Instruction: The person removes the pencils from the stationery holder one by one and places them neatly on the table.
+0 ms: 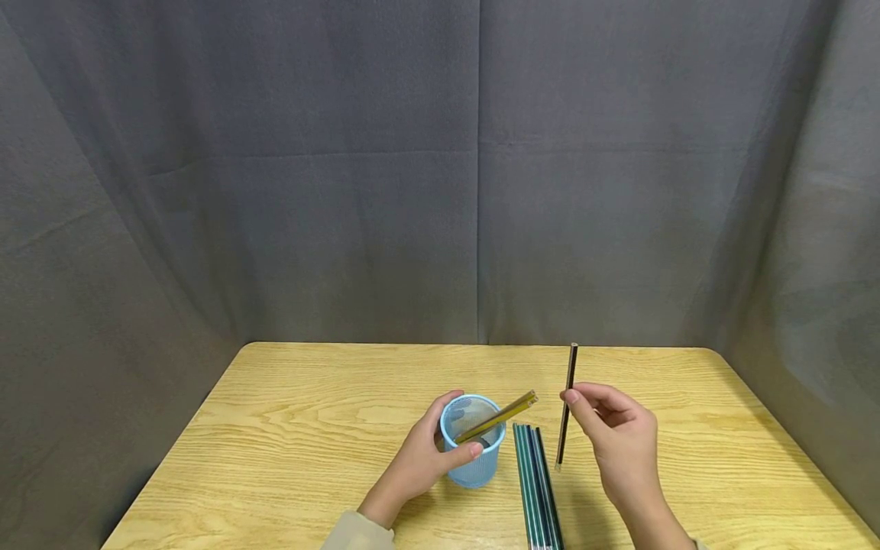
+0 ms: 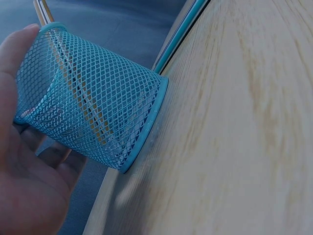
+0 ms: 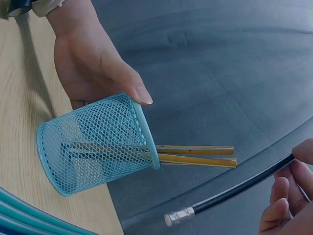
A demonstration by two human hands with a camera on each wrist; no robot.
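My left hand (image 1: 421,461) grips a light-blue mesh pencil cup (image 1: 474,472) near its rim, thumb at the front. The cup stands on the table. Yellow pencils (image 1: 507,415) lean out of it toward the right, and their lower ends show through the mesh in the left wrist view. To the right, my right hand (image 1: 624,439) pinches a black pencil (image 1: 563,437) between thumb and fingers. It is held nearly upright above the table, apart from the cup, with its eraser end (image 3: 179,216) downward. Between cup and right hand lies a row of teal and dark pencils (image 1: 532,489).
The wood-grain table (image 1: 296,435) extends to both sides and behind the hands. Grey cloth (image 1: 357,229) hangs behind it and at both sides. The near ends of the pencil row reach the bottom of the head view.
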